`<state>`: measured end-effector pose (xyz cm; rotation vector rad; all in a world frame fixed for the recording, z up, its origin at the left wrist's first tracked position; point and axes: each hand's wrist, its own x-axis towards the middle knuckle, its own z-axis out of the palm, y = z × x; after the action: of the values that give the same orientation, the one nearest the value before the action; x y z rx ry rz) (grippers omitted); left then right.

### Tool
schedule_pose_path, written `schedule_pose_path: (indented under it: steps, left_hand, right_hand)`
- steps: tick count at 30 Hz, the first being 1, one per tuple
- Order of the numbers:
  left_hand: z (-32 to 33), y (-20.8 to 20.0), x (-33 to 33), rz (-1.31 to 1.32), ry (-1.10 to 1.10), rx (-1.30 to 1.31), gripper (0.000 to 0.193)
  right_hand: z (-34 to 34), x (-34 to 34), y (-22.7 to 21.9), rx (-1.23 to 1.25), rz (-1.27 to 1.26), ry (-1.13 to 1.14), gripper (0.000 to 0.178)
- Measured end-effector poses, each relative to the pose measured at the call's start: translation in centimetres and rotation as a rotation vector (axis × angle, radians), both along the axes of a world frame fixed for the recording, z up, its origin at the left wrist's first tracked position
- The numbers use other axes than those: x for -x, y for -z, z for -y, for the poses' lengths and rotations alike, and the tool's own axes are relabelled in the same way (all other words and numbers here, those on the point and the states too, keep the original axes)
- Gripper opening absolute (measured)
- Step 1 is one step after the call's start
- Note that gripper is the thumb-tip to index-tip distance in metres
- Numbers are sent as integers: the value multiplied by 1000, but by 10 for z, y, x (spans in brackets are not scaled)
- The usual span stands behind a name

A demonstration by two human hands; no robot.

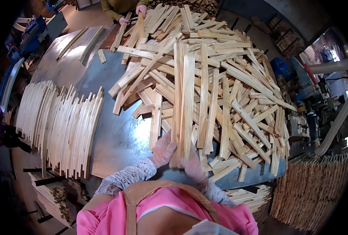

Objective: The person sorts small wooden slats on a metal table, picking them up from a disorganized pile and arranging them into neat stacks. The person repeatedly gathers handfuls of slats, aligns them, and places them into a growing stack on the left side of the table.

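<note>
Slats [225, 117] are occupying the table [113, 147] in two contrasting arrangements, with a bundle [188, 94] of several more extending forward from the worker's hands. At left, a row [62, 129] is lying side by side along the table's edge, its ends staggering unevenly; judged by this order, it is representing the finished portion. At centre and right, a pile [256, 102] is covering much of the surface, its pieces crossing at many angles; this is apparently constituting the portion left to do, and it is clearly outweighing the row. The work is therefore seeming less than half complete. The left hand [163, 152] is holding the bundle's near end from its left side, the grip closing narrowly. The right hand [193, 166] is blurring beside the same end; whether its fingers are gripping or merely steadying, one cannot tell. Whether the bundle is resting on the pile or rising above it is likewise remaining unclear. Beyond, a co-worker [121, 7] in gloves is handling other slats at the pile's far edge.
</note>
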<state>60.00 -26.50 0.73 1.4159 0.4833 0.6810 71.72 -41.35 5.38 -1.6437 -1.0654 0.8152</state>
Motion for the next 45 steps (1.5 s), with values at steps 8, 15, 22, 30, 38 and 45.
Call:
schedule_pose_path:
  steps: [8,15,22,30,38,45]
  left_hand:
    - [-41,-15,47,-507,-114,-126,69]
    - [-97,-34,63,-582,-391,-210,56]
    - [-243,-47,53,-656,-550,-954,80]
    - [-335,27,20,-1165,-382,-920,68]
    - [-213,-28,62,-651,-236,-2,64]
    - [-126,11,65,-113,-6,521,85]
  right_hand:
    - [-350,-134,-131,-317,-36,-3,56]
    - [-462,-253,-50,-86,713,321,71]
    - [-231,-192,-4,435,872,471,90]
    - [-179,-183,35,471,1014,446,74]
    - [-157,-129,24,52,181,436,53]
    - [-156,46,49,-385,402,-237,41]
